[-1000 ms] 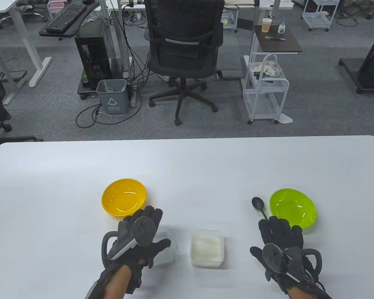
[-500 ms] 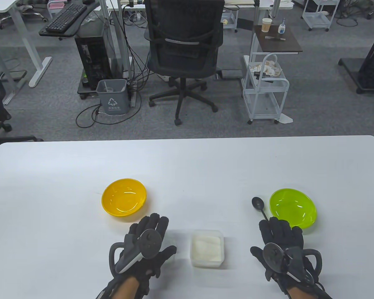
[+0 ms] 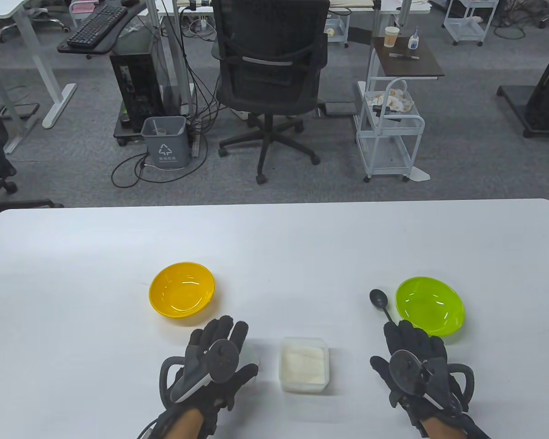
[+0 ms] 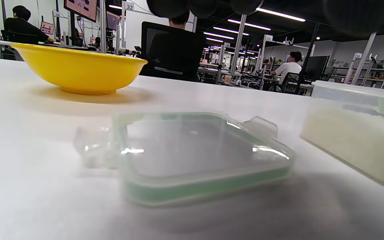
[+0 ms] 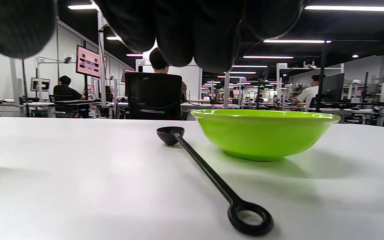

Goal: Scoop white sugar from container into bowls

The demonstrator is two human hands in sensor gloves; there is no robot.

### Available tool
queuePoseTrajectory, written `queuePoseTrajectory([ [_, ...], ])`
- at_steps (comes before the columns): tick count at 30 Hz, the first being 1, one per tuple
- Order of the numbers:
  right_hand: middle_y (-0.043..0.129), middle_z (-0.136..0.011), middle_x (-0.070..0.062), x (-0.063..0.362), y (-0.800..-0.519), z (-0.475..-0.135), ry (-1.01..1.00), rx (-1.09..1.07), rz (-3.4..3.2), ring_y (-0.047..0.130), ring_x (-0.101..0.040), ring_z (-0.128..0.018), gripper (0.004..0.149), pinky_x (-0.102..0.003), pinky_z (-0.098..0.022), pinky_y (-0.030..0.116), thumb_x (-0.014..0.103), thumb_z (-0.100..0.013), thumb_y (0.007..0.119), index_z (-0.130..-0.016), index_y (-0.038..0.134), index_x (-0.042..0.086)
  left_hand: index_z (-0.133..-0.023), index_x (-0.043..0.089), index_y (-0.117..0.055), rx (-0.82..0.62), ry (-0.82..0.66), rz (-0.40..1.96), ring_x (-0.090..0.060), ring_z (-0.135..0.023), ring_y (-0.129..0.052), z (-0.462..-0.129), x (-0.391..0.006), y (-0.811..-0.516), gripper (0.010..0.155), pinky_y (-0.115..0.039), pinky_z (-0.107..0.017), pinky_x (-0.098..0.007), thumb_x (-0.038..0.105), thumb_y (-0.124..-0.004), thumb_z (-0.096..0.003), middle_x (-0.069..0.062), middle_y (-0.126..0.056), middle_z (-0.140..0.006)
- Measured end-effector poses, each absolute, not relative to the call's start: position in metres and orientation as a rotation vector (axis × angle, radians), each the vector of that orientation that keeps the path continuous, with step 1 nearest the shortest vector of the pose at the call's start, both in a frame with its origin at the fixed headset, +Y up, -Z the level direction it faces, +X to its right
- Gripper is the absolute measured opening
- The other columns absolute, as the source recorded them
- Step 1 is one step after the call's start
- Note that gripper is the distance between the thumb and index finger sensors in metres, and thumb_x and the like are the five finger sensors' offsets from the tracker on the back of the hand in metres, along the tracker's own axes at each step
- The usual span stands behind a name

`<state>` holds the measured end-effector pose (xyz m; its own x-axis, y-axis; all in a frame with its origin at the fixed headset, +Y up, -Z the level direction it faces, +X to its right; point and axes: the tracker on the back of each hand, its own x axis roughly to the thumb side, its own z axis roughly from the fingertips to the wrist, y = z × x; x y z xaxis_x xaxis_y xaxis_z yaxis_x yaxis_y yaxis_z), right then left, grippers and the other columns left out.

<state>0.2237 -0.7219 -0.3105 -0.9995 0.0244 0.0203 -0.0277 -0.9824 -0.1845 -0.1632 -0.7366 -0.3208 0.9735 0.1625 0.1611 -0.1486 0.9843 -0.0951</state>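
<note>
The clear sugar container [image 3: 304, 364] stands open near the table's front middle, filled with white sugar; it also shows in the left wrist view [image 4: 355, 140]. Its clear, green-edged lid [image 4: 192, 156] lies flat on the table under my left hand [image 3: 219, 347], which hovers open above it without holding it. A yellow bowl [image 3: 182, 289] sits beyond that hand. A black spoon [image 3: 380, 302] lies on the table beside a green bowl [image 3: 430, 305]. My right hand [image 3: 411, 343] is open above the spoon's ringed handle end [image 5: 250, 218], fingers [image 5: 185, 30] spread and off it.
The white table [image 3: 274, 247] reaches well beyond both bowls. An office chair [image 3: 270, 68], a bin and a cart stand on the floor behind the far edge.
My left hand has moved right, so it now covers most of the lid. My right hand has shifted slightly right and forward. The spoon, the bowls and the container have not moved.
</note>
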Motion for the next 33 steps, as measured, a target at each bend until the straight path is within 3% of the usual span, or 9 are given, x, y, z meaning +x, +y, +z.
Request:
queuePoseTrajectory([
  [3, 0.075, -0.104, -0.013, 0.221, -0.714, -0.322, -0.102, -0.216, 3.217, 0.088, -0.035, -0.088, 0.066, -0.056, -0.073, 0.059, 0.061, -0.045, 0.075, -0.102, 0.066, 0.028, -0.113, 0.043, -0.035, -0.096, -0.166, 0.162, -0.029, -0.120, -0.037, -0.321, -0.164, -0.737, 0.088, -0.026, -0.085, -0.055, 0.071, -0.068, -0.0366, 0.005, -0.027, -0.124],
  [10, 0.097, -0.083, -0.010, 0.220, -0.723, -0.348, -0.001, -0.524, 3.344, 0.104, -0.029, -0.065, 0.046, -0.051, -0.064, 0.070, 0.047, -0.046, 0.083, -0.087, 0.087, 0.026, -0.113, 0.043, -0.036, -0.106, -0.161, 0.154, -0.029, -0.120, -0.038, -0.321, -0.164, -0.737, 0.087, -0.026, -0.085, -0.055, 0.071, -0.068, -0.0366, 0.005, -0.028, -0.124],
  [19, 0.092, -0.090, -0.008, 0.222, -0.764, -0.364, 0.114, -0.607, 3.400, 0.101, -0.028, -0.072, 0.050, -0.051, -0.068, 0.066, 0.048, -0.046, 0.082, -0.091, 0.082, 0.026, -0.113, 0.043, -0.036, -0.124, -0.160, 0.141, -0.029, -0.120, -0.037, -0.322, -0.163, -0.738, 0.087, -0.026, -0.085, -0.055, 0.071, -0.068, -0.0367, 0.005, -0.027, -0.124],
  [33, 0.095, -0.080, -0.004, 0.222, -0.769, -0.365, 0.046, -0.613, 3.424, 0.101, -0.021, -0.060, 0.042, -0.047, -0.069, 0.067, 0.040, -0.046, 0.085, -0.086, 0.084, 0.029, -0.113, 0.044, -0.036, -0.137, -0.149, 0.142, -0.029, -0.120, -0.037, -0.323, -0.163, -0.741, 0.087, -0.025, -0.085, -0.056, 0.071, -0.068, -0.0367, 0.005, -0.027, -0.124],
])
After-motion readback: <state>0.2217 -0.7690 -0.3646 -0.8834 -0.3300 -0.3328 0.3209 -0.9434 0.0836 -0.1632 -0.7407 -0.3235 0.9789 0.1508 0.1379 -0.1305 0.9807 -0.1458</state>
